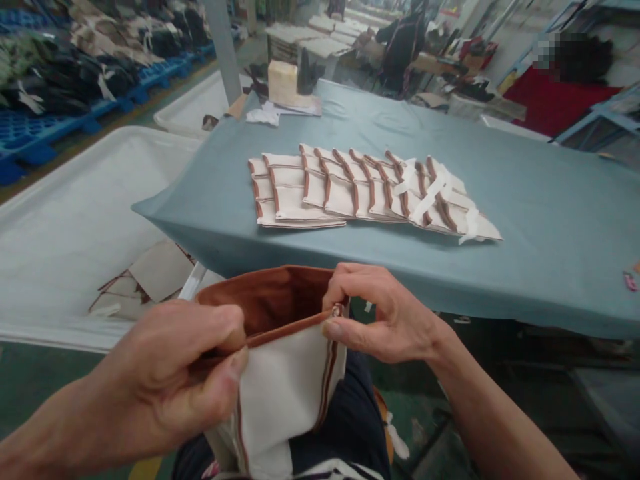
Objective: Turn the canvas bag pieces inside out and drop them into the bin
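Over my lap hangs a cream fabric bag (pixel 280 387) with a reddish-brown lining, its mouth held apart toward me. My left hand (pixel 185 360) is closed on the near rim at the left, thumb outside and fingers inside. At the right corner, my right hand (pixel 380 310) pinches the rim beside a brown-edged seam. The lower part of the bag falls out of sight below my left hand. On the table ahead lies an overlapping row of similar cream pieces (pixel 340 197) with brown edges, and white strips (pixel 430 193) rest across its right end.
A blue-grey cloth covers the table (pixel 525 200) before me. To the left stands a large white bin (pixel 140 160) with cream pieces (pixel 160 270) inside. A yellowish block (pixel 283 83) sits at the table's far left corner. Behind the bin, blue pallets (pixel 125 93) carry heaped fabric.
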A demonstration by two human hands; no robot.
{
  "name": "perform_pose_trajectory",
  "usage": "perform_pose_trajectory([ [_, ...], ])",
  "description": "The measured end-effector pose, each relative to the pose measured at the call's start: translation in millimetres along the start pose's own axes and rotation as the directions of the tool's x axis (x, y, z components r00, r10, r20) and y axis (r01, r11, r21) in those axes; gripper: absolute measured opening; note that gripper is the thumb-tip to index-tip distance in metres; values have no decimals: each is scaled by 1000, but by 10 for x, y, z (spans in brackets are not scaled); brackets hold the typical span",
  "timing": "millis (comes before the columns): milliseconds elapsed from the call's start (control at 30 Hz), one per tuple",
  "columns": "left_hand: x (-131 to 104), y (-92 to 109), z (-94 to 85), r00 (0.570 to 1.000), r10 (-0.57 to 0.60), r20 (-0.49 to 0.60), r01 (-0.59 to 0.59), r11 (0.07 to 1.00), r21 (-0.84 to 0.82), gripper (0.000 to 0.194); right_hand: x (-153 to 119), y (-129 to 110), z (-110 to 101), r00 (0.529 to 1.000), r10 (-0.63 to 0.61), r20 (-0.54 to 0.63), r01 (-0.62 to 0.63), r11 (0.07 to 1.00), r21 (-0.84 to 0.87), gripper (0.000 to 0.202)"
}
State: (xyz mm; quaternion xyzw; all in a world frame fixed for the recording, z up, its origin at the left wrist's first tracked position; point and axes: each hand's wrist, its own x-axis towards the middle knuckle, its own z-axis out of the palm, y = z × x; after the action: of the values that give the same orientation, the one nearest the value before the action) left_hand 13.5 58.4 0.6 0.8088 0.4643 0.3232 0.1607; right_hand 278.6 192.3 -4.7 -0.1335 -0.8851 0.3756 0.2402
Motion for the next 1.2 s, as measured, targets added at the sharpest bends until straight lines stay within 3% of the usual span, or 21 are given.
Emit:
perform_pose_trajectory([
  [200, -33, -370, -162, 989, -110, -95, 119, 988, 94, 35, 40, -3, 80, 999, 25, -32, -21, 993, 116, 26],
  [300, -3, -544, -186, 991, -128, -27, 129, 991, 33, 27, 59, 7, 81, 999, 48, -17, -46, 991, 125, 35],
  [400, 61, -610, -121, 993, -61, 96, 69, 994, -86, 19, 58, -5, 93, 1000, 21, 3, -21, 991, 132, 42],
  [600, 386, -303, 60, 982, 10, 186, 47, 952, -301, 43, 63, -83, 138, 998, -42, -40, 43, 999, 32, 42],
  [833, 571, -124, 164, 961, -126, 245, 226, 871, -436, 36, 4, -94, 102, 998, -9, -59, 3, 994, -107, 34],
  [1033, 575, -107, 114, 983, -60, 175, 127, 907, -402, 20, 17, -55, 144, 999, -21, -30, 18, 997, -73, 37],
  [1200, 512, -76, 103, 991, -8, 137, 43, 967, -249, 17, 27, -15, 119, 1000, 5, -18, -5, 999, 36, 34],
])
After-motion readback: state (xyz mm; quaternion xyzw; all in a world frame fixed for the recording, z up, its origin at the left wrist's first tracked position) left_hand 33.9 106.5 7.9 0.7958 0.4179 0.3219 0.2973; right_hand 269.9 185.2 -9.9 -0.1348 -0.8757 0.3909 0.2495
